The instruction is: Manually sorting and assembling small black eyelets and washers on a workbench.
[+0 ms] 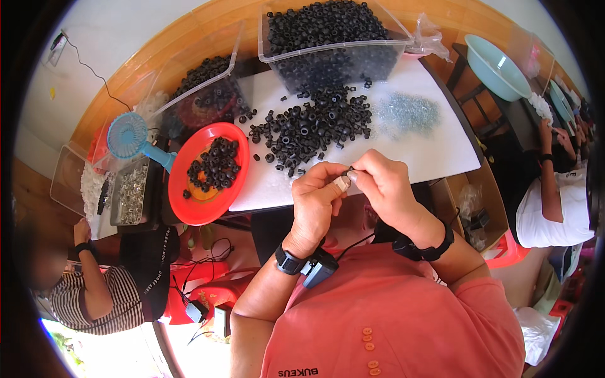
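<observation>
Just off the front edge of the white tabletop (435, 157), my two hands meet fingertip to fingertip. A small black part (348, 171) sits between them, mostly covered by the fingers. My left hand (315, 196) is closed on it, with pale tape around the thumb. My right hand (389, 192) pinches at the same spot with thumb and forefinger. Beyond the hands lies a loose heap of small black ring-shaped parts (315, 126). To its right spreads a pile of fine bluish-silver pieces (408, 114), too small to tell apart.
A red plate (179, 205) holding black parts stands left. Behind are a large clear bin (328, 60) of black parts and another clear bin (236, 47). A blue handheld fan (129, 135) and metal tray (113, 211) stand farther left. Other people sit at both sides.
</observation>
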Demonstrator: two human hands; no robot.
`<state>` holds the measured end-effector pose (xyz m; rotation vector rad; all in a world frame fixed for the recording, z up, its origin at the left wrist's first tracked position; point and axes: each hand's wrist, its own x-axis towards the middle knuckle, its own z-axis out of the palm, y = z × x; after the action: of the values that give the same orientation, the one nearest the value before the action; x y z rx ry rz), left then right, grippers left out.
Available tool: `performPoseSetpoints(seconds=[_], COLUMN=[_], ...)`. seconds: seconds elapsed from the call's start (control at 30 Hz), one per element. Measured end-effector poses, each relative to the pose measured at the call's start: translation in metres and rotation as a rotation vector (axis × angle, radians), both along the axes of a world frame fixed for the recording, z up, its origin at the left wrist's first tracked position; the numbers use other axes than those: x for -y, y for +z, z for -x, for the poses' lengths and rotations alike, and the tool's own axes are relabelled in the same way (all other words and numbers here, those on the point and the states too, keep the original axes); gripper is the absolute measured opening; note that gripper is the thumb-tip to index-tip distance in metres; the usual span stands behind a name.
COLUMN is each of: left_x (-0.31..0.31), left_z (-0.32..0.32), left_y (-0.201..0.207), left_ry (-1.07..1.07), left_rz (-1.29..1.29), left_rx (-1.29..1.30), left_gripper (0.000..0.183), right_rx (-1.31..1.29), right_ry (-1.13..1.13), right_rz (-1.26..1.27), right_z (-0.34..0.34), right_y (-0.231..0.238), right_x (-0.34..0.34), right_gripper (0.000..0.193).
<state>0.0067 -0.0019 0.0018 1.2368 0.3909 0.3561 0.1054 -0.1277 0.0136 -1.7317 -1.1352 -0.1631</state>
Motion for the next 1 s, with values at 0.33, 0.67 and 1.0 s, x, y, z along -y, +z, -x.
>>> performPoseSetpoints(seconds=[0.33,0.67,1.0], left_x=[0.000,0.003,-0.004], left_z=[0.001,-0.003,0.011], left_y=[0.000,-0.002,0.020], left_ry=[0.005,0.044,-0.149], left_rz=[0.012,0.097,-0.026], left_rx=[0.001,0.082,-0.095], left_gripper=[0.013,0.012,0.020], right_rx=[0.538,0.504,0.580], right_ry=[-0.013,-0.058,0.036], right_rz=[0.208,0.124,0.045], right_z=[-0.004,0.001,-0.015], right_y=[0.012,-0.003,0.007], right_x=[-0.004,-0.008,0.001], right_gripper=[0.021,0.024,0.028])
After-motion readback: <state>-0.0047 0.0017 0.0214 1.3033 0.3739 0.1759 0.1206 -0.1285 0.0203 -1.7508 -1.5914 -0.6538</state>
